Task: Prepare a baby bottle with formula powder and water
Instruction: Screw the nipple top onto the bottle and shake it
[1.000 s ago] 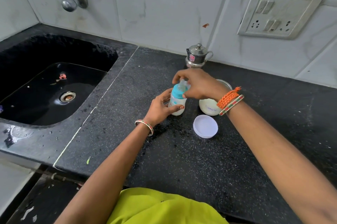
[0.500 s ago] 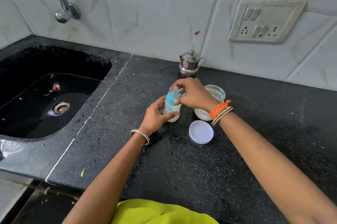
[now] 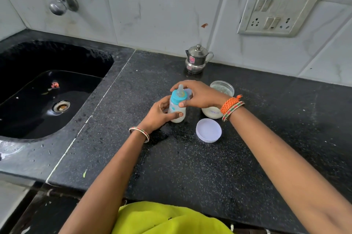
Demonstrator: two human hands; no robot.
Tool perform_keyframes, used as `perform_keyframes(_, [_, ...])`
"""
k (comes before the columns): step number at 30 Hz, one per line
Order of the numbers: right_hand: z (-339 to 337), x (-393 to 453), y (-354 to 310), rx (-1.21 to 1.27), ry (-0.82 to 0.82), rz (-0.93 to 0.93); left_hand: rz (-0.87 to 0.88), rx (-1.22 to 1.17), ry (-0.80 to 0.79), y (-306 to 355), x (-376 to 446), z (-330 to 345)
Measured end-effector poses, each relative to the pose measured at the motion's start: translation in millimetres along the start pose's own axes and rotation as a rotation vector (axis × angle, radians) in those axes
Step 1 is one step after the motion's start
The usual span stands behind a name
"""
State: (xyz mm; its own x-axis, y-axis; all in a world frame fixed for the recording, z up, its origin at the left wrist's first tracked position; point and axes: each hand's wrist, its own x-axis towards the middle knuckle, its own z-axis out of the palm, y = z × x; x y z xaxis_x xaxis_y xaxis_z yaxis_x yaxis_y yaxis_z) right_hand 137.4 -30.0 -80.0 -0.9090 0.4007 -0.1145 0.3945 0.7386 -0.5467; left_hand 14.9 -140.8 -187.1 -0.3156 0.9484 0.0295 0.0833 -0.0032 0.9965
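Surface: black speckled table (image 3: 190,167) beside a dark sink (image 3: 47,90), tiled wall behind.
Bottle: baby bottle (image 3: 177,109) is stood upright on the table, just left of the open formula jar (image 3: 219,100); milky liquid is seen inside.
Left hand (image 3: 160,115): grip is wrapped round the bottle body.
Right hand (image 3: 198,94): grip is clamped on the blue teat collar (image 3: 178,98).
Jar lid (image 3: 209,130): laid just in front of the jar.
Progress: filling judged done; collar tightening, shaking and jar closing are left.

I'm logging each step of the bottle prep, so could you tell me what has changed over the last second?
The right hand has shifted from covering the teat to gripping the blue collar, so the teat now shows. The left hand still holds the baby bottle upright on the counter. The open jar, its lid and the steel pot have not moved.
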Motion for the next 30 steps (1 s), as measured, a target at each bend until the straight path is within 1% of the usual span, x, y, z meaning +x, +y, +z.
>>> perform_keyframes(3, [10.9,-1.2,1.1,0.119,0.059,0.021,-0.023,-0.019,-0.028,0.0,1.4,-2.2])
perform_keyframes(5, [15.8,-4.1,0.6,0.136,0.123,0.037,-0.021,-0.009,0.009,-2.0,0.4,-0.4])
perform_keyframes(7, [23.5,-9.3,-0.8,0.013,0.269,0.077,0.018,0.018,0.075,-3.6,-2.2,4.5])
perform_keyframes(10, [46.4,-17.0,-9.3,-0.250,0.575,0.187,0.071,0.087,0.143,-4.6,-4.8,10.7])
perform_keyframes(12, [59.7,-18.9,-18.2,-0.349,0.663,0.225,0.082,0.101,0.164,-3.8,-5.5,11.4])
perform_keyframes(13, [61.5,-19.6,-21.2,-0.343,0.671,0.234,0.078,0.098,0.159,-2.7,-4.9,10.7])
perform_keyframes(15, [55.0,-19.9,-21.8,-0.235,0.612,0.238,0.046,0.067,0.110,-1.7,-3.0,7.2])
perform_keyframes(17, [39.9,-16.9,-16.9,-0.065,0.450,0.212,-0.002,0.016,0.028,-0.9,-0.6,2.7])
perform_keyframes(19, [25.4,-12.0,-7.1,0.056,0.200,0.157,-0.029,-0.003,-0.055,0.7,0.6,-0.4])
perform_keyframes(20, [20.5,-10.9,-2.9,0.119,0.112,0.118,-0.037,0.002,-0.085,0.7,1.3,-1.3])
perform_keyframes(21, [19.3,-10.5,1.8,0.183,0.065,0.097,-0.045,0.008,-0.103,-0.5,1.5,-1.7])
perform_keyframes(22, [20.7,-11.3,5.5,0.225,0.053,0.095,-0.053,0.018,-0.103,-1.6,1.3,-1.7])
perform_keyframes(24, [28.2,-12.5,11.4,0.212,0.107,0.096,-0.039,0.050,-0.070,-1.2,0.1,0.5])
perform_keyframes(25, [34.0,-13.2,13.2,0.172,0.167,0.114,-0.016,0.088,-0.035,-0.4,-0.6,2.3])
perform_keyframes(28, [54.6,-19.6,6.6,0.038,0.413,0.144,0.054,0.235,0.109,2.9,-6.4,12.4])
perform_keyframes(30, [72.0,-21.6,-3.5,0.066,0.597,0.182,0.096,0.266,0.170,0.8,-10.6,22.4])
